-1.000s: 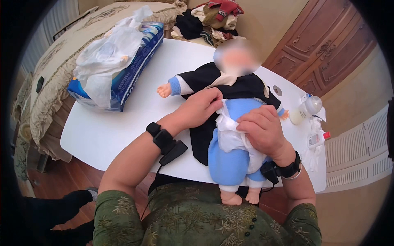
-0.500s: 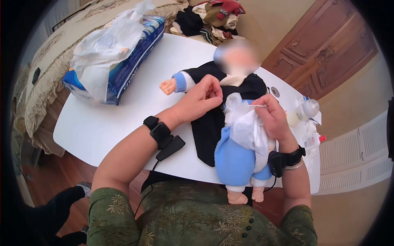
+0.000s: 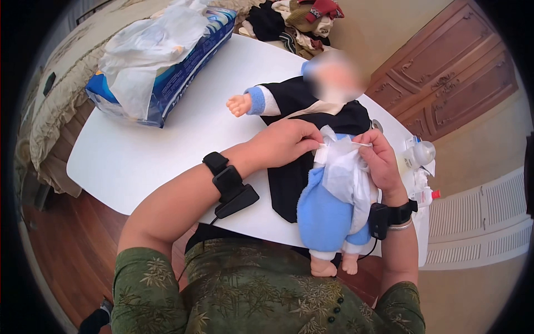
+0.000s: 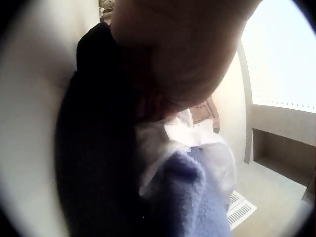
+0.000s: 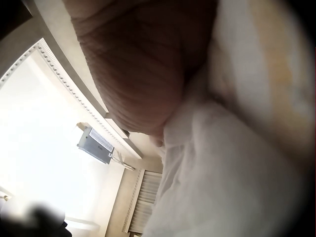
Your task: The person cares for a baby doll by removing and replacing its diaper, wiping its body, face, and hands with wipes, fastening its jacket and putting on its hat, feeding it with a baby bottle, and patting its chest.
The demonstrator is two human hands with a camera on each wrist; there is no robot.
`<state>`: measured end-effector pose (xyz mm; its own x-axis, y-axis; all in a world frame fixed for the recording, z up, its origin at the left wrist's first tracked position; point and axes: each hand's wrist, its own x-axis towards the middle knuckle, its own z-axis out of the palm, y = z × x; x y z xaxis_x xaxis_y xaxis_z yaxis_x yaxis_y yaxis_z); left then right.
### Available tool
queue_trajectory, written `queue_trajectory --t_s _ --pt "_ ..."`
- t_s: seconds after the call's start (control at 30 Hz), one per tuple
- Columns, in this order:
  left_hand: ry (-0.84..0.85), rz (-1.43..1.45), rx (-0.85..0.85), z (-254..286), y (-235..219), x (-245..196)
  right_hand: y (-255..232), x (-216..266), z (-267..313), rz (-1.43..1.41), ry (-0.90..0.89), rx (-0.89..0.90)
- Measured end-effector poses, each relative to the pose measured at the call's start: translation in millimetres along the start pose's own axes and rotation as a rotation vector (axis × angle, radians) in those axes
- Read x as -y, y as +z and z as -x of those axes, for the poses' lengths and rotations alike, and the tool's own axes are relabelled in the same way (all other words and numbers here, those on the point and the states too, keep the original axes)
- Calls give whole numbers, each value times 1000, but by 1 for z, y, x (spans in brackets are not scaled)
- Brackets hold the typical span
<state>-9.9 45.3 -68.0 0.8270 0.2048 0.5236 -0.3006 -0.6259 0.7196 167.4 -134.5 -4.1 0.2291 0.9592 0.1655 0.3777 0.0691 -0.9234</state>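
Note:
A doll in a light blue outfit [image 3: 322,214] lies on its back on the white table, over a spread black garment [image 3: 285,192]. Around its hips is a white diaper [image 3: 344,175], on top of the blue clothing. My left hand [image 3: 289,143] pinches the diaper's upper edge at the side near the doll's waist. With thumb and fingers, my right hand [image 3: 381,161] grips the top edge on the other side. In the left wrist view, the white diaper [image 4: 197,136] shows below my hand, fingertips hidden. White diaper material [image 5: 222,168] fills much of the right wrist view.
A blue diaper pack [image 3: 181,83] stands at the table's back left, a loose white diaper [image 3: 147,47] on top. Along the right edge are a baby bottle [image 3: 414,156] and a small red-capped bottle [image 3: 424,197]. Piled clothes [image 3: 297,22] lie beyond the table.
The diaper's front has been drawn up toward the doll's waist by my right hand. My left hand came off the diaper, then moved back and pinches its edge again.

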Motion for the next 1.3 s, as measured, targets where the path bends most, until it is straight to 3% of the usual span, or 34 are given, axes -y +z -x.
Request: queue_trajectory --t_s 0.07,0.1,0.17,0.43,0.53,0.73,0.8,0.87,0.93,0.97,1.0,1.07,1.1,1.17,1.2,1.23,1.3 --pt "-337 116 -22 2 -2 -13 1 0 -1 -3 5 2" --pt "-336 118 -23 2 -2 -20 1 0 -1 3 -10 14" --pt "-633 397 121 3 -1 -31 1 1 -2 10 -24 24" --pt "-481 560 9 0 3 -28 2 0 -2 70 -30 44" --pt "-292 788 -168 -7 -14 -42 0 3 3 162 6 80" --pt "-144 741 -67 -25 -31 -75 11 8 3 47 -71 -11" --pt "-20 813 -110 -31 -27 -80 9 13 4 65 -104 -69" --pt "-15 786 -118 -32 -24 -80 3 17 8 84 -138 -134" --pt "-13 147 -88 -24 -24 -85 -17 21 19 101 -158 -239" --pt "90 -69 -92 -18 -17 -74 -31 15 27 69 -167 -259" --pt "105 -68 -75 -11 -11 -63 -43 12 37 71 -171 -281" --pt "115 -383 -68 1 -3 -46 -53 14 55 -31 -126 -379" --pt "131 -380 -55 7 0 -41 -51 19 64 67 -152 -472" --pt "-76 -236 -14 15 2 -37 -47 29 93 186 -178 -518" --pt "-67 -235 -1 16 0 -37 -45 31 107 304 -201 -541" --pt "-148 -199 53 17 -2 -38 -43 31 118 253 -352 -452" --pt "-254 -143 110 18 -5 -37 -31 55 135 421 -508 -223"
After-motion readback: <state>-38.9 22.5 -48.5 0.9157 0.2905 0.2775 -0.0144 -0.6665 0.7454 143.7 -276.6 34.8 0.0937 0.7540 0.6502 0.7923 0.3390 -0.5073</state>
